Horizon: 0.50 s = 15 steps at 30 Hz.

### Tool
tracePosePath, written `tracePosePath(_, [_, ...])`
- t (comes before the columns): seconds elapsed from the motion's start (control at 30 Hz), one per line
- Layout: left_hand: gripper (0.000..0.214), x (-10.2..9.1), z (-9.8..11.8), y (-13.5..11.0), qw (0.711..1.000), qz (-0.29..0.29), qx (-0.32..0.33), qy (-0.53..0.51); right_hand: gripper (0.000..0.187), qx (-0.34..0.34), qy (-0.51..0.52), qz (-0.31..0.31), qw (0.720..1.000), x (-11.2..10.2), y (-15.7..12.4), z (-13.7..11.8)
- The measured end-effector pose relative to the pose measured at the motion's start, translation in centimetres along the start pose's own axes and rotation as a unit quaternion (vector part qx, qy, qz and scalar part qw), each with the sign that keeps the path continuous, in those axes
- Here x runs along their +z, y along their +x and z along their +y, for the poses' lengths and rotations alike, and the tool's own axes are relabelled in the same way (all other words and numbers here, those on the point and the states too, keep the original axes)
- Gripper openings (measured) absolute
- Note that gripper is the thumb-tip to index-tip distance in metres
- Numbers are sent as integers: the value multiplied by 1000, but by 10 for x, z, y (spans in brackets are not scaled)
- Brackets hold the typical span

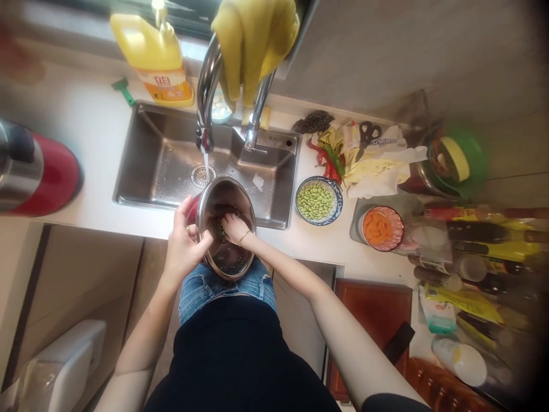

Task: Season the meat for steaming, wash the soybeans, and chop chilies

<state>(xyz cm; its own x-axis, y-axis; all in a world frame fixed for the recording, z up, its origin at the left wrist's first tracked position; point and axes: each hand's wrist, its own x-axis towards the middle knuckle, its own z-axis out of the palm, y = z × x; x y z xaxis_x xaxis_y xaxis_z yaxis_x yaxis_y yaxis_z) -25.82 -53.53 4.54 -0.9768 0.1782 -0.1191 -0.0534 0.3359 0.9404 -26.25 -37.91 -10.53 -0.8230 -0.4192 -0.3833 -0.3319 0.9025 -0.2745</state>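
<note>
A metal bowl (234,197) with a red outside is tilted over the sink's front edge, close to my body. My left hand (185,240) grips its left side, thumb at the rim and fingers around the outside. Inside the bowl, my right hand (235,229) reaches down with bent fingers among small dark and greenish bits. Whatever its fingertips hold is hidden. Behind the bowl, water runs from the faucet (208,86) into the steel sink (156,154).
A bowl of green beans (318,200), chili peppers (332,160) and scissors (369,137) lie right of the sink. Farther right are a bowl of orange pieces (380,229), bottles and a cutting board (373,309). A yellow detergent jug (160,80) stands behind; yellow gloves (253,40) drape the faucet.
</note>
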Motion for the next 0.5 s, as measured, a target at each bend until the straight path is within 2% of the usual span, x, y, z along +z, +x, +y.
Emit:
tracePosePath(0.03, [79,0,0,-1,1000,-2,-1,-5,32,7,6,-8,1000,2,-1,-2])
tracePosePath(0.2, [79,1,-1,-3,1000,-11,15,-6,29,57,104,-30,992,4,-3,-8])
tracePosePath(0.33, [78,-1,0,-1,999,-5,30,15,18,93,247,6,965,5,-4,-5])
tracePosePath(0.43, [77,-2,1,0,999,13,42,30,18,117,349,17,930,7,-7,-3])
tracePosePath(0.47, [77,-2,2,1,998,17,43,32,18,132,402,3,906,8,-8,-2])
tracePosePath(0.5, [76,-2,1,1,998,20,43,34,18,147,468,-16,871,7,-9,-1])
